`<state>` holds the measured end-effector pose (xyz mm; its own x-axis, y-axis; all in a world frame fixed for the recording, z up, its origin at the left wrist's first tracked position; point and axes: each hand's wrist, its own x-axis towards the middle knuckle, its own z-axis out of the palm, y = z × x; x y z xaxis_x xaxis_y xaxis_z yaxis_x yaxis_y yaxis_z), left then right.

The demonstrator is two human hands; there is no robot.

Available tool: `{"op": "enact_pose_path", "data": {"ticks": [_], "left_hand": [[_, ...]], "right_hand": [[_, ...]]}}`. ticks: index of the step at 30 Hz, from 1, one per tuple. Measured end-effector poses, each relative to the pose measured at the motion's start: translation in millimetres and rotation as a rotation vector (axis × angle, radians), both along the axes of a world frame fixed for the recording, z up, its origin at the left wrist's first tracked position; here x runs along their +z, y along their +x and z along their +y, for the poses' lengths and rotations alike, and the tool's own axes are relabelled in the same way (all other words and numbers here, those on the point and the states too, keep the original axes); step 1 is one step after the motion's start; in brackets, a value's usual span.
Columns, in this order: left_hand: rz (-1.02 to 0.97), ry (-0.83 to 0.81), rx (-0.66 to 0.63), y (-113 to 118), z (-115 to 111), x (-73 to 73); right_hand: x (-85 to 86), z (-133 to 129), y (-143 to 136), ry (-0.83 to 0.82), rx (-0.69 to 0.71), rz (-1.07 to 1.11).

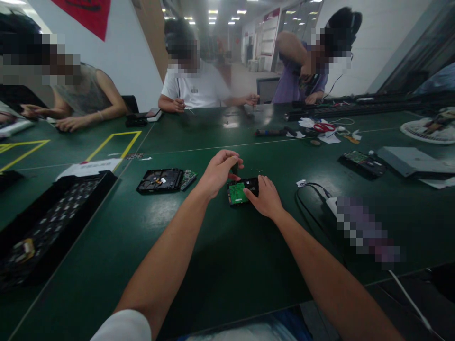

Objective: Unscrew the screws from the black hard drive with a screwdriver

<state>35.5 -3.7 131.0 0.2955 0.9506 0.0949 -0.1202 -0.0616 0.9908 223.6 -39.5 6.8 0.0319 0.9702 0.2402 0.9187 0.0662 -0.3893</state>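
A hard drive with a green circuit board (237, 193) lies on the dark green table in front of me. Over its upper left part, my left hand (223, 171) is closed round a small dark tool (234, 167), perhaps a screwdriver, whose lower end is hard to make out. My right hand (265, 195) grips the drive's right side, with the thumb on the board and the fingers at the far edge. Several tiny screws (256, 170) are scattered just beyond the drive.
To the left lie another black drive (160, 181), a loose circuit board (188, 179) and a long black tray (53, 222). A cable (309, 208), a third drive (362, 163) and a grey metal box (414, 162) are on the right. Three people sit across the table (199, 137).
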Motion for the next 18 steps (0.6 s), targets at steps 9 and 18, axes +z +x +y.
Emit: {"op": "enact_pose_path", "data": {"ticks": [9,18], "left_hand": [[0.099,0.1,0.047,-3.2,2.0,1.0],[-0.035,0.052,0.023,-2.5,4.6,-3.5]], "right_hand": [[-1.5,0.3,1.1,-0.008,0.007,0.011],[-2.1,-0.2,1.5,-0.005,0.001,0.006]]}}
